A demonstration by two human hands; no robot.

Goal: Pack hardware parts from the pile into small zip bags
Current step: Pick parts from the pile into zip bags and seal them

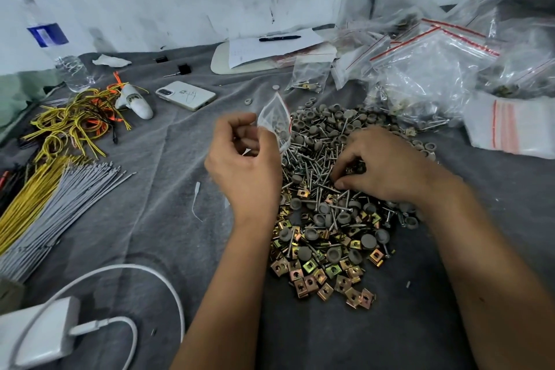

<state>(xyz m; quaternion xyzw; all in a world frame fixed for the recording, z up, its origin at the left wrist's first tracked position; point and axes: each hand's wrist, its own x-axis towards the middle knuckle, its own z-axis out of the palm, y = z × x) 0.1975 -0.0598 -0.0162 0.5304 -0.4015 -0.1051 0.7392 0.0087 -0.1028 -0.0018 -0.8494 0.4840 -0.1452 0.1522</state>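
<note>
A pile of hardware parts lies on the grey cloth: screws, grey round caps and brass-coloured square clips. My left hand holds a small clear zip bag upright at the pile's left edge, its mouth held apart by the fingers. A few grey parts show inside the bag. My right hand rests on the middle of the pile with fingers curled, pinching small parts between thumb and fingertips.
Filled and empty zip bags crowd the back right, with a stack of flat bags beside them. A phone, water bottle, cable ties, a charger and paper with a pen lie around.
</note>
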